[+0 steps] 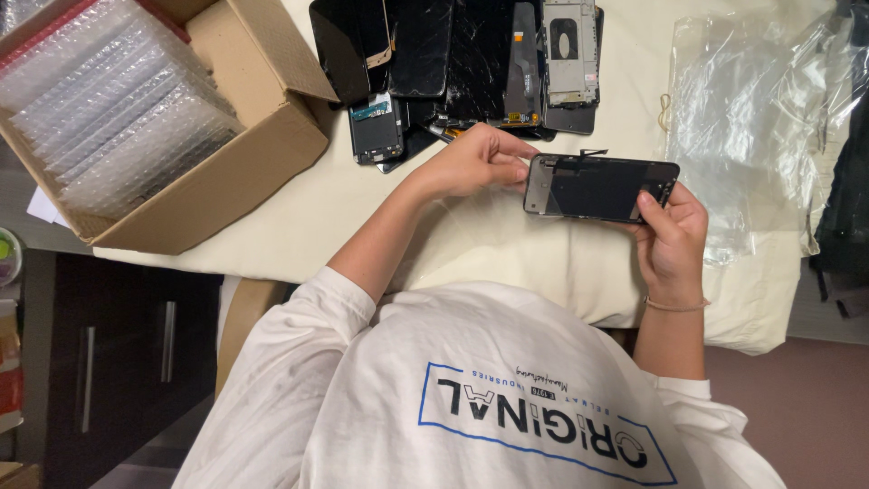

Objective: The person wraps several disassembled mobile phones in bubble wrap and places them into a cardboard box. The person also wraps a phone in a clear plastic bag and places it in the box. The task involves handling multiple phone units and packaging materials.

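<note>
The person's left hand (475, 161) and right hand (672, 237) together hold a flat black rectangular phone screen panel (599, 186) level above the table covered in cream cloth (362, 208), a little right of the middle of the view. The left hand pinches the panel's short grey end between thumb and fingertips, closed narrow on that edge. The right hand cups the opposite end from below, fingers curled up around the corner and thumb against the near edge; a thin band sits on that wrist.

At twelve o'clock from the panel lies a heap of black phone screens and metal frames (471, 63), some cracked, overlapping each other on the cloth; the nearest of them lie just beyond the left hand's knuckles. At ten o'clock stands an open brown cardboard box (262, 136) packed with upright rows of clear bubble-wrap sleeves (118, 109). At two o'clock, well apart from the left hand and near the right, a crumpled clear plastic bag (760, 109) lies spread on the cloth, with a small rubber band (665, 112) at its left edge. At the bottom of the view are the person's white printed shirt (471, 398) and, at eight o'clock, a dark cabinet with metal handles (118, 353).
</note>
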